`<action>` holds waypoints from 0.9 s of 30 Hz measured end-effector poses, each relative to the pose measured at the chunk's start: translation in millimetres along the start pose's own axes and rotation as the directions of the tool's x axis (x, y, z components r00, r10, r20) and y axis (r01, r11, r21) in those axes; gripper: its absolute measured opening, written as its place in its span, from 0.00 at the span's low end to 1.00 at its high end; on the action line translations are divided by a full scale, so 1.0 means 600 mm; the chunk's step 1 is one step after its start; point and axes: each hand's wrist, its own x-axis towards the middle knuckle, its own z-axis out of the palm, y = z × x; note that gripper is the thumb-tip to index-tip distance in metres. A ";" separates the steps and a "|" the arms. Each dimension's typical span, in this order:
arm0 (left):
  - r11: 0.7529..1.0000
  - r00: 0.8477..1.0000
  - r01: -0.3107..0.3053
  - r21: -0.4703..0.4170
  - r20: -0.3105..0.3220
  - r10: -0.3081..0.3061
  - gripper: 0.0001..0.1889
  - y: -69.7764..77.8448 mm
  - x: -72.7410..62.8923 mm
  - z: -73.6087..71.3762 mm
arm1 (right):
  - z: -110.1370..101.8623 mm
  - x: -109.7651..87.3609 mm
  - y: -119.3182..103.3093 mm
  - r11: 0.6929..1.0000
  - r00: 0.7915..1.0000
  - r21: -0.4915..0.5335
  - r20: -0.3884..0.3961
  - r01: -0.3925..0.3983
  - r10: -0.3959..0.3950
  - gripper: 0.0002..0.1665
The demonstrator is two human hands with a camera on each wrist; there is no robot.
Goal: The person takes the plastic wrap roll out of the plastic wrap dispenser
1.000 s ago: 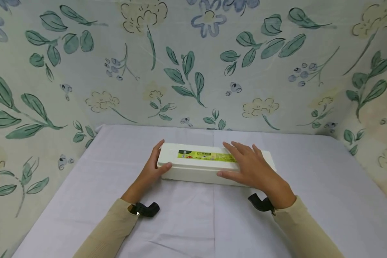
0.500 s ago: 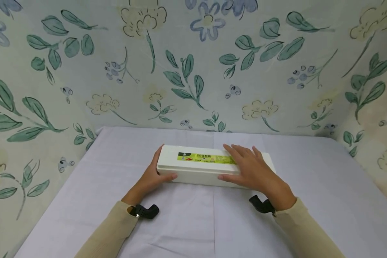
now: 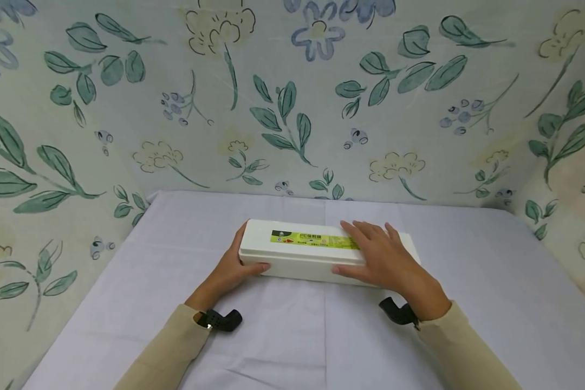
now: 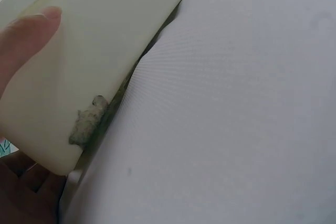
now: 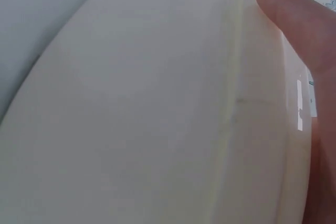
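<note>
A long white cling film box (image 3: 297,267) with a yellow-green label (image 3: 317,240) on its lid lies crosswise on the table. My left hand (image 3: 226,269) grips its left end, thumb along the front wall. In the left wrist view that thumb (image 4: 31,35) presses the box wall (image 4: 79,72), with the other fingers dark around the end. A grey-green patch (image 4: 88,123) marks the lower edge. My right hand (image 3: 387,257) holds the right part, fingers spread over the lid, thumb on the front. The right wrist view shows this thumb (image 5: 286,11) near the lid seam.
A white cloth (image 3: 263,336) with creases covers the table. Behind it and at both sides hangs a floral fabric (image 3: 200,130). Each wrist carries a black camera mount, left mount (image 3: 224,320) and right mount (image 3: 397,311).
My left thumb has slid from the lid's front corner down onto the front wall. The right hand keeps its place on the box. The head view has shifted slightly.
</note>
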 end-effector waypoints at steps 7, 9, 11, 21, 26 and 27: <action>1.000 1.000 -0.006 0.019 -0.014 0.006 0.59 0.009 0.001 -0.001 | -0.002 0.002 0.000 1.000 1.000 -0.012 -0.022 0.012 -0.012 0.60; 1.000 1.000 0.003 0.018 -0.011 -0.003 0.59 0.008 0.000 0.001 | 0.000 0.001 0.000 1.000 1.000 -0.010 -0.022 0.008 -0.008 0.60; 1.000 1.000 0.013 0.014 -0.005 -0.013 0.59 0.006 -0.002 0.003 | 0.002 -0.002 0.000 1.000 1.000 -0.006 -0.017 0.002 -0.002 0.60; 1.000 1.000 -0.004 0.022 -0.012 0.005 0.59 0.008 -0.002 0.002 | 0.003 0.000 -0.003 1.000 1.000 -0.020 -0.028 -0.001 0.000 0.59; 1.000 1.000 0.007 0.030 0.002 -0.007 0.59 0.004 -0.003 0.003 | 0.006 -0.004 -0.005 1.000 1.000 -0.031 -0.024 -0.005 0.004 0.59; 1.000 1.000 0.004 0.031 0.003 -0.004 0.59 0.004 -0.003 0.003 | 0.006 -0.004 -0.005 0.999 1.000 -0.035 -0.028 -0.005 0.004 0.60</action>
